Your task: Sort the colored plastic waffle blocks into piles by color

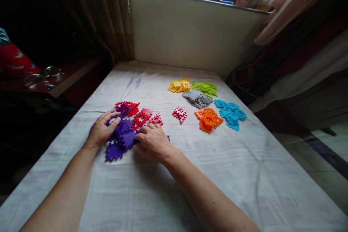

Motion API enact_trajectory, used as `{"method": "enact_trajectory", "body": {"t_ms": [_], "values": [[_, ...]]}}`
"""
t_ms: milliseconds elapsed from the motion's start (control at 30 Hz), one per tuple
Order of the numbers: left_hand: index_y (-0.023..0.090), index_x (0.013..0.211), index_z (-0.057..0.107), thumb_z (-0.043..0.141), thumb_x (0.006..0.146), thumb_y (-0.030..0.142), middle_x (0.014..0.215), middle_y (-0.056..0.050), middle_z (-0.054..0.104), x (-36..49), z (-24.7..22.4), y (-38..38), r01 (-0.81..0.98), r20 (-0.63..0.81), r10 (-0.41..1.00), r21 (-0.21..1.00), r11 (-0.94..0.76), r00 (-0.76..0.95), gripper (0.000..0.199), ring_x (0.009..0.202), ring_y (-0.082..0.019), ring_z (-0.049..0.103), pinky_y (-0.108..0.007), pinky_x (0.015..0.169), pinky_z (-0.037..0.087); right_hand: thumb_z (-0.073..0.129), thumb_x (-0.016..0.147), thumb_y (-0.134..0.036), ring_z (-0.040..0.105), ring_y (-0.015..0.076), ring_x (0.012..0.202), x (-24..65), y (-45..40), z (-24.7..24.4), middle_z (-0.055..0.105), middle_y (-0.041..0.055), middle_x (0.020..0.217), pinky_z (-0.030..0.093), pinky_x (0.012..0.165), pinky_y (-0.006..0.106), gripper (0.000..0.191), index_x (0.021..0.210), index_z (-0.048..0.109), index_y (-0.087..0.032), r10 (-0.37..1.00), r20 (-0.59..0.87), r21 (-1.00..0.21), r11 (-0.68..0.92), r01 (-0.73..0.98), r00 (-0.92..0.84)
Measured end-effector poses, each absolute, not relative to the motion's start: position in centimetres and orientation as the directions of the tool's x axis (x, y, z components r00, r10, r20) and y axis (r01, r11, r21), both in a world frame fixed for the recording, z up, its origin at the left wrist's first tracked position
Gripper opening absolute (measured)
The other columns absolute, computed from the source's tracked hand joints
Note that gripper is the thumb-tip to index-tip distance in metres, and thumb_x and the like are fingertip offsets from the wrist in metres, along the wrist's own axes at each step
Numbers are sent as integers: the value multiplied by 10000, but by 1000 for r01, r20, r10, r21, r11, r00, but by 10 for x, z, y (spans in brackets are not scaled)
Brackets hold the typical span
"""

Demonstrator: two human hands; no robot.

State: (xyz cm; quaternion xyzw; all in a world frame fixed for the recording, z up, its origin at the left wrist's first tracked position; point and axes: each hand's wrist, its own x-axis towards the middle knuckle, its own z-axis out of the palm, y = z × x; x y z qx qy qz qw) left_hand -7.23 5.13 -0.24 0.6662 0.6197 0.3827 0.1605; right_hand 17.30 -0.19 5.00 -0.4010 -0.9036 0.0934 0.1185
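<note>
Purple plastic interlocking tiles [126,137] lie in a loose, overlapping pile on the bed-like surface. At the pile's left side is my left hand [102,130], its fingers stretched over the purple tiles and its thumb apart from them. My right hand [153,142] is closed at the pile's right edge, with its curled fingers at a purple tile; the fingertips are partly hidden. Red interlocking tiles [143,117] lie just beyond the purple ones, some touching them. A small red stack [179,114] sits apart to the right.
Further right are groups of orange tiles [208,120], blue tiles [231,114], grey tiles [197,98], yellow tiles [179,86] and green tiles [205,88]. A pale cloth [217,181] covers the surface. Eyeglasses [35,79] rest on a dark side table at left.
</note>
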Motion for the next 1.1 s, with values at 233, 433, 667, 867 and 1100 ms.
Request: {"method": "enact_trajectory", "body": {"t_ms": [233,433,667,867,1100], "values": [[229,1059,714,527,809,561,1345,-82,638,-70,-1,51,691,302,952,700,-182,-55,456,1279,-265,568,-443,1161,378,513,958,-301,587,211,1117,213,32,37,683,72,1196,421,989,338,274,1146,706,-252,946,177,-357,319,878,-271],[237,1041,721,537,805,554,1330,-75,649,-70,-4,52,706,309,950,683,-188,-45,436,1267,-263,576,-436,1155,383,607,906,-425,457,271,1331,226,37,23,516,113,1460,378,1077,430,461,1340,606,-269,957,140,-322,287,902,-254],[236,1037,725,534,812,550,1312,-76,656,-71,-4,53,727,319,947,657,-199,-30,431,1253,-265,585,-425,1143,400,602,911,-409,527,248,1232,221,35,25,632,74,1319,387,1065,411,310,1169,692,-264,945,150,-324,326,888,-292],[236,1020,724,531,804,545,1299,-75,664,-72,-6,54,740,328,944,642,-201,-28,424,1236,-267,595,-430,1133,412,643,868,-348,484,281,1301,218,33,24,555,107,1432,393,1047,431,179,971,715,-219,950,173,-320,302,898,-258],[231,1025,721,532,796,561,1290,-76,668,-72,-6,54,732,326,945,651,-203,-27,444,1247,-273,588,-430,1142,403,626,901,-345,601,239,1086,240,45,31,706,90,1113,417,969,363,155,951,689,-212,958,268,-370,203,906,-105]]}}
